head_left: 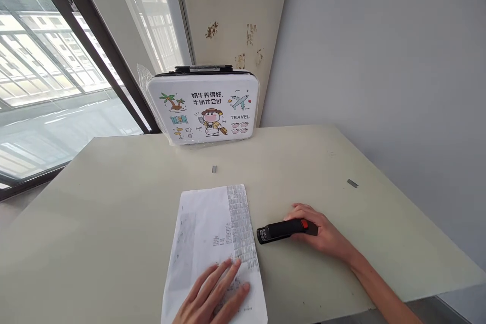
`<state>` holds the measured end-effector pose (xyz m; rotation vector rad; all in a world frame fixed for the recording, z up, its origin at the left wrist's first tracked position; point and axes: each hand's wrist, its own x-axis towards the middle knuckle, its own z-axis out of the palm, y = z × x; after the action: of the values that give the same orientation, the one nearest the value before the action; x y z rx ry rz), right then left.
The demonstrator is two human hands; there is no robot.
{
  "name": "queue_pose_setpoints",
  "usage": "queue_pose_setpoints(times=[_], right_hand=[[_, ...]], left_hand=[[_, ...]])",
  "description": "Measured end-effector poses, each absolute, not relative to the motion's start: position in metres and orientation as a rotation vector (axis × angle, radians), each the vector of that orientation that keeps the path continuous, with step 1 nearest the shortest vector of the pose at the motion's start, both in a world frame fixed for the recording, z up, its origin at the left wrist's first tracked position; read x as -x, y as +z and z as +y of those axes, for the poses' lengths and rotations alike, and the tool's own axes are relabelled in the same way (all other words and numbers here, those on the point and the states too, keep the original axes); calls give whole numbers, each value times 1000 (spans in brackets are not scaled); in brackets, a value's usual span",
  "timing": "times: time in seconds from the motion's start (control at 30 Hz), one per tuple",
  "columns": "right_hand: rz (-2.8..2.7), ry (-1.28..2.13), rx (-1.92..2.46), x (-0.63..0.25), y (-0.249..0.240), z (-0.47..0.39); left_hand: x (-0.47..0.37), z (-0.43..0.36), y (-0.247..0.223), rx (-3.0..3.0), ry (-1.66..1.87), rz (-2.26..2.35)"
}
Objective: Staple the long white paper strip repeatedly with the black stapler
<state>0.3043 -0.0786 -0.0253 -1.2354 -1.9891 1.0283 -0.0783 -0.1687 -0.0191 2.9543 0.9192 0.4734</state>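
A stack of printed paper (208, 212) lies on the table in front of me, with many staples (239, 217) in rows along its right side. My left hand (216, 293) rests flat on the lower part of the paper, fingers stretched out. Just right of the paper, my right hand (315, 228) is wrapped around a black stapler (283, 230) with a red part near its back. The stapler's front end points left and sits close to the paper's right edge, a small gap between them. How many sheets the paper has I cannot tell.
At the back of the pale table (114, 202) stands a white cartoon travel case (205, 111) in clear plastic. One small strip of staples (214, 169) lies before it, another staple strip (353, 183) at the right. A window (56, 71) is at left, a grey wall (379, 61) at right.
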Motion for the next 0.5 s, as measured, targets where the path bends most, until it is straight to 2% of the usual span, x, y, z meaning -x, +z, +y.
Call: queue_pose_setpoints(times=[0.13,0.23,0.5], right_hand=[[-1977,1077,1253,-305,-22,-83],[-1982,1121,1309,-306,-15,-85],[-1967,1254,1443,-297,31,-80]], left_hand=[[51,-161,-15,-2891,510,963],[35,-156,-11,-2872,407,983],[32,-142,5,-2722,333,875]])
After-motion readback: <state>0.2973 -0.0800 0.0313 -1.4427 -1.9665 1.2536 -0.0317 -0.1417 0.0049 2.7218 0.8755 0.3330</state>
